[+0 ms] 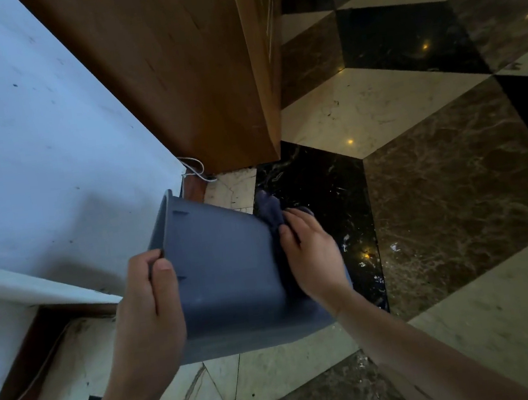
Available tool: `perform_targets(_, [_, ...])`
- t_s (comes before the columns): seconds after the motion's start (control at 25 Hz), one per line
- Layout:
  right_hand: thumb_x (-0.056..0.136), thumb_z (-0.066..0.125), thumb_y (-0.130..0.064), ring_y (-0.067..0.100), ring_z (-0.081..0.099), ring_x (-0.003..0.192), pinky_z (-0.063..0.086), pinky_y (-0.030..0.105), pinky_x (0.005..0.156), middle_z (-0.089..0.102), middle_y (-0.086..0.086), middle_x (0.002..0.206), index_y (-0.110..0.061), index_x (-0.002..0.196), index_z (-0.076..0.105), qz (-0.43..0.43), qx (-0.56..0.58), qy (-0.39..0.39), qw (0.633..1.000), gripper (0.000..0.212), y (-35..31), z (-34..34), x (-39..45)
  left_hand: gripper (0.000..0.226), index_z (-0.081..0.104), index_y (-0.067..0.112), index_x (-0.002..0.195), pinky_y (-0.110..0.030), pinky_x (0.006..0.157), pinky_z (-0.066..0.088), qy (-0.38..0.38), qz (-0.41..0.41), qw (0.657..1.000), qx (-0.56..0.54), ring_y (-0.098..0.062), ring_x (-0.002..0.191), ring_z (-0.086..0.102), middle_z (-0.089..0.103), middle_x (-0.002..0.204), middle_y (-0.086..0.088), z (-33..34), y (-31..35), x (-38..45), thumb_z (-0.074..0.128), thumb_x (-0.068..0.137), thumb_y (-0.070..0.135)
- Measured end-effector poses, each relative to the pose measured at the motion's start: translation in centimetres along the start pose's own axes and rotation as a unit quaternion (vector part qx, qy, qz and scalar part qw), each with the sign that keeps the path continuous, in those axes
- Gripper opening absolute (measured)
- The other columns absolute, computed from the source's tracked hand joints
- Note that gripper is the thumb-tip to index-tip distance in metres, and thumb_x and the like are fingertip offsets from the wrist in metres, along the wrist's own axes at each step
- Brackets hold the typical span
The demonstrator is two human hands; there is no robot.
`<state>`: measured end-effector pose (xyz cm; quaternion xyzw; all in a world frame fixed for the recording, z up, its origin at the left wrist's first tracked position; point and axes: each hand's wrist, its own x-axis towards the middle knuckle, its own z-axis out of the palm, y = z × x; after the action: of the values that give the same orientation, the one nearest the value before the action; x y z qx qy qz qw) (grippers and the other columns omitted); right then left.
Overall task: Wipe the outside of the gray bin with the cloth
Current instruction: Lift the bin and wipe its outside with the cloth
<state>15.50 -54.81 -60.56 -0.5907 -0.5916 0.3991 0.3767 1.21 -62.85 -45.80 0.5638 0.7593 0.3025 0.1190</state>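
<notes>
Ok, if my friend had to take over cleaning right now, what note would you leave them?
Left hand: grip closed on the rim of the gray bin, holding it tipped on its side above the marble floor.
Right hand: pressing the dark blue cloth against the bin's bottom end.
Done: cannot tell how much is already wiped; the cloth is at the base now.
Left: probably the side walls and the rim, turning the bin as you go, then setting it upright.

Gray bin (pixel 227 265) tipped sideways above floor, dark cloth (pixel 271 214) pressed against its base.
</notes>
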Motion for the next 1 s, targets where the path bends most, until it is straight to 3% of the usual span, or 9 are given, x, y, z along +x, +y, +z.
perform_targets(0.2, [0.103, 0.043, -0.029, 0.028, 0.06, 0.113, 0.044, 0.031, 0.088, 0.064, 0.005, 0.124, -0.017, 0.125, 0.064, 0.138, 0.02, 0.035, 0.99, 0.033, 6.3, -1.6, -0.2, 0.018, 0.047, 0.011, 0.099, -0.028, 0.053, 0.039, -0.031, -0.028, 0.999, 0.003, -0.014, 0.068, 0.051, 0.054, 0.078, -0.001, -1.0, -0.6, 0.2, 0.031, 0.101, 0.02])
perform_targets(0.32, [0.102, 0.043, -0.034, 0.028, 0.063, 0.097, 0.046, 0.035, 0.076, 0.067, 0.003, 0.1, -0.022, 0.115, 0.065, 0.208, 0.091, 0.039, 0.973, 0.029, 6.8, -1.7, -0.8, 0.021, 0.045, 0.014, 0.081, -0.034, 0.052, 0.036, -0.066, -0.058, 0.996, 0.021, -0.025, 0.059, 0.046, 0.049, 0.068, -0.01, -1.7, -0.8, 0.5, 0.033, 0.098, 0.02])
perform_targets(0.4, [0.101, 0.045, -0.04, 0.023, 0.062, 0.091, 0.044, 0.033, 0.074, 0.066, 0.0, 0.095, -0.021, 0.119, 0.066, 0.227, 0.109, 0.03, 0.967, 0.034, 6.5, -1.9, -1.0, 0.025, 0.036, 0.01, 0.07, -0.035, 0.052, 0.035, -0.063, -0.099, 0.992, 0.039, -0.028, 0.058, 0.043, 0.045, 0.064, -0.012, -2.5, -0.7, 1.5, 0.031, 0.093, 0.016])
perform_targets(0.52, [0.1, 0.047, -0.044, 0.02, 0.06, 0.09, 0.048, 0.033, 0.076, 0.064, -0.002, 0.095, -0.021, 0.119, 0.066, 0.224, 0.115, 0.021, 0.968, 0.035, 6.2, -1.8, -1.5, 0.031, 0.051, 0.009, 0.084, -0.04, 0.067, 0.038, -0.026, -0.141, 0.986, 0.079, -0.034, 0.081, 0.052, 0.059, 0.086, -0.013, -3.2, -0.1, 4.5, 0.027, 0.091, 0.028])
perform_targets(0.6, [0.1, 0.049, -0.043, 0.022, 0.064, 0.087, 0.055, 0.04, 0.078, 0.066, -0.002, 0.09, -0.022, 0.111, 0.066, 0.217, 0.122, 0.029, 0.968, 0.029, 6.0, -1.8, -2.1, 0.048, 0.056, 0.014, 0.105, -0.042, 0.084, 0.043, -0.064, -0.143, 0.979, 0.126, -0.037, 0.1, 0.054, 0.061, 0.105, -0.014, -3.3, 0.4, 6.9, 0.021, 0.093, 0.045])
perform_targets(0.68, [0.1, 0.049, -0.039, 0.021, 0.066, 0.079, 0.057, 0.043, 0.074, 0.067, 0.0, 0.083, -0.024, 0.099, 0.062, 0.207, 0.122, 0.029, 0.97, 0.021, 5.9, -1.6, -3.0, 0.069, 0.059, 0.009, 0.11, -0.047, 0.094, 0.044, -0.127, -0.153, 0.964, 0.176, -0.038, 0.103, 0.056, 0.062, 0.111, -0.018, -2.9, 0.5, 9.3, 0.016, 0.091, 0.059])
perform_targets(0.76, [0.1, 0.05, -0.037, 0.02, 0.066, 0.073, 0.055, 0.04, 0.066, 0.067, 0.0, 0.078, -0.023, 0.093, 0.062, 0.196, 0.115, 0.032, 0.973, 0.02, 6.0, -1.6, -3.9, 0.08, 0.062, 0.008, 0.113, -0.048, 0.098, 0.044, -0.135, -0.187, 0.953, 0.198, -0.036, 0.107, 0.056, 0.062, 0.118, -0.018, -2.2, 0.4, 11.4, 0.018, 0.085, 0.069])
perform_targets(0.88, [0.1, 0.052, -0.032, 0.015, 0.064, 0.07, 0.046, 0.03, 0.057, 0.067, -0.001, 0.076, -0.019, 0.093, 0.064, 0.199, 0.127, 0.046, 0.971, 0.019, 5.8, -1.5, -5.1, 0.087, 0.058, 0.009, 0.12, -0.046, 0.098, 0.043, -0.081, -0.222, 0.948, 0.212, -0.036, 0.113, 0.054, 0.059, 0.126, -0.014, -0.6, 0.4, 13.0, 0.026, 0.076, 0.077])
perform_targets(1.0, [0.1, 0.053, -0.03, 0.013, 0.062, 0.07, 0.043, 0.027, 0.055, 0.067, 0.0, 0.079, -0.02, 0.092, 0.063, 0.231, 0.17, 0.045, 0.957, 0.017, 5.7, -1.4, -6.1, 0.064, 0.059, 0.008, 0.107, -0.043, 0.09, 0.046, -0.026, -0.191, 0.95, 0.245, -0.037, 0.104, 0.057, 0.062, 0.117, -0.015, 1.3, 1.0, 12.8, 0.033, 0.084, 0.062])
